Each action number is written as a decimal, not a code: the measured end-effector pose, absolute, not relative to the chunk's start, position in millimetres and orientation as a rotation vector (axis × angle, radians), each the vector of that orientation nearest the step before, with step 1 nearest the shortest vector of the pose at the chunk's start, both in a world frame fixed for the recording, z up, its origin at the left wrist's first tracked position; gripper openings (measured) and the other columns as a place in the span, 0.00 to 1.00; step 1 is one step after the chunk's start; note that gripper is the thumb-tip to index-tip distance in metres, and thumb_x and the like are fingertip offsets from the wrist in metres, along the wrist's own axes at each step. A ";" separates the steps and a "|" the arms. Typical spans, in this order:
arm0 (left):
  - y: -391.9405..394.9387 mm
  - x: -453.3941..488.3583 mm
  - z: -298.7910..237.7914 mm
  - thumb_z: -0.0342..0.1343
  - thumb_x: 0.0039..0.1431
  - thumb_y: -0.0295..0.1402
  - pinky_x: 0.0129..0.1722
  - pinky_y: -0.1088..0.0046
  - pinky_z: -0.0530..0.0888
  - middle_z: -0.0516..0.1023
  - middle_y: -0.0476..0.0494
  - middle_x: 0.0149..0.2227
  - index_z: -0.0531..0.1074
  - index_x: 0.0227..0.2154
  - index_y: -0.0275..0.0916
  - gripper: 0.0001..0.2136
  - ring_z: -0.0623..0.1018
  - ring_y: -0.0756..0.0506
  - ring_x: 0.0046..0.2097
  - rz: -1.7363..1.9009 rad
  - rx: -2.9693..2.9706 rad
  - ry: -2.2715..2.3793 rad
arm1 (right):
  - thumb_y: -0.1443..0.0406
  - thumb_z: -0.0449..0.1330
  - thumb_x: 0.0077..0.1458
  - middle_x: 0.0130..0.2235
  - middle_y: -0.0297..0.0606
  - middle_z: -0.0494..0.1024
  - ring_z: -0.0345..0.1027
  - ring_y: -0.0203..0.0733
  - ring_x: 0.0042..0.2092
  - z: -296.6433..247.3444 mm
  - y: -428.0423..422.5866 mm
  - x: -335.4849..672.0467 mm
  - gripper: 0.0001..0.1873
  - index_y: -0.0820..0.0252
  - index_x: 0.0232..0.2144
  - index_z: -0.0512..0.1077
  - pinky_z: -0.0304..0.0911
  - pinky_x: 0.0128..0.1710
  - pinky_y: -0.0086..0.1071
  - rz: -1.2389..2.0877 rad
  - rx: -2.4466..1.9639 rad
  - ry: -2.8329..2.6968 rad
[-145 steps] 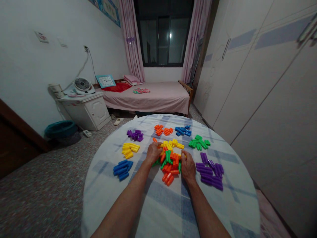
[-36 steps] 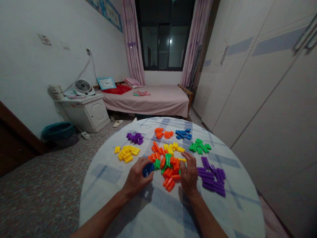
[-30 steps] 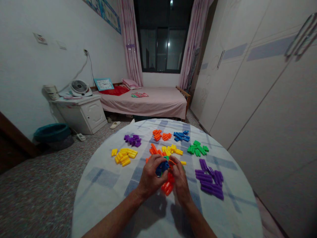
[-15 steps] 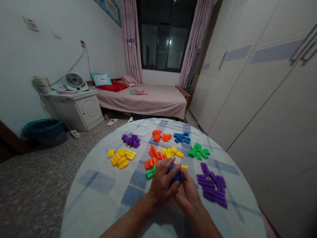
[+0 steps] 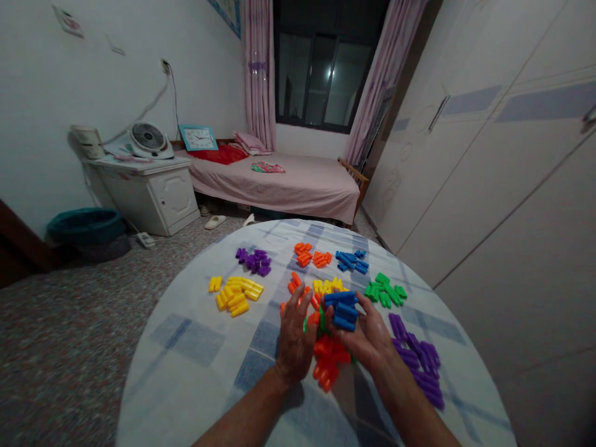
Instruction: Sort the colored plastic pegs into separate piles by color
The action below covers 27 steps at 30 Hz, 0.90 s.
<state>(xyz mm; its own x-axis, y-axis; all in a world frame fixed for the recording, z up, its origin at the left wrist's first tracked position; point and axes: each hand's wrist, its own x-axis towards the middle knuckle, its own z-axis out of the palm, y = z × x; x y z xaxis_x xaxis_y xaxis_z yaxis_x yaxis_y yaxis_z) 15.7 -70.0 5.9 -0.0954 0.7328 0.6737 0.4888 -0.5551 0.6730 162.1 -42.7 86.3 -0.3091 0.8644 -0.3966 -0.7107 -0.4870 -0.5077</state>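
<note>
Several blue plastic tube pieces (image 5: pixel 342 310) rest together in my right hand (image 5: pixel 370 338), with its palm turned up and its fingers curled beneath them. My left hand (image 5: pixel 293 344) is just left of them, fingers apart and holding nothing I can see. Orange pieces (image 5: pixel 328 363) lie on the table between and below my hands. More orange pieces and a little green show behind my left fingers, partly hidden. Just beyond the blue pieces is a group of yellow pieces (image 5: pixel 328 285).
Around the cloth-covered round table (image 5: pixel 195 385) lie purple pieces (image 5: pixel 254 261), yellow pieces (image 5: pixel 237 295), orange pieces (image 5: pixel 311 256), blue pieces (image 5: pixel 352 261), green pieces (image 5: pixel 385 290) and long purple pieces (image 5: pixel 421 354). A bed (image 5: pixel 298 180) stands behind, and a wardrobe (image 5: pixel 488 205) on the right.
My hands were together over the blue pieces; now they are apart, with the blue pieces showing in my right hand. Orange pieces now show between my hands. The view has shifted slightly.
</note>
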 end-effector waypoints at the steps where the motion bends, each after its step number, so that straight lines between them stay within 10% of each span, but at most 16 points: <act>1: -67.1 12.9 5.4 0.36 0.67 0.37 0.62 0.55 0.56 0.54 0.40 0.64 0.53 0.61 0.45 0.21 0.55 0.43 0.65 1.734 1.876 1.411 | 0.59 0.54 0.55 0.34 0.40 0.77 0.72 0.40 0.37 90.1 -32.8 169.7 0.10 0.60 0.32 0.69 0.71 0.34 0.35 1.894 -0.786 -0.336; 17: -24.5 -1.5 -17.0 0.39 0.65 0.38 0.61 0.56 0.60 0.68 0.38 0.55 0.68 0.50 0.38 0.17 0.65 0.44 0.59 1.688 1.371 1.696 | 0.65 0.49 0.52 0.19 0.26 0.61 0.59 0.32 0.20 75.6 103.7 242.9 0.09 0.56 0.21 0.56 0.64 0.25 0.28 1.182 -1.262 -0.505; 27: -23.4 -2.0 -16.3 0.37 0.66 0.37 0.61 0.56 0.59 0.67 0.38 0.55 0.68 0.50 0.38 0.18 0.65 0.44 0.59 1.645 1.398 1.715 | 0.57 0.51 0.52 0.41 0.39 0.73 0.67 0.41 0.44 62.1 112.1 259.8 0.14 0.56 0.38 0.68 0.64 0.43 0.35 0.796 -1.614 -1.025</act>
<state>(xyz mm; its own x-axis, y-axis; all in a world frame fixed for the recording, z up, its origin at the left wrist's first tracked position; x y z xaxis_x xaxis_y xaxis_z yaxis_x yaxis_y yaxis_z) -2.0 -23.4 -16.3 -0.4314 0.8316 0.3498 0.3843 -0.1814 0.9052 259.8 112.1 62.1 0.4188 0.9080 -0.0084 0.2337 -0.1167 -0.9653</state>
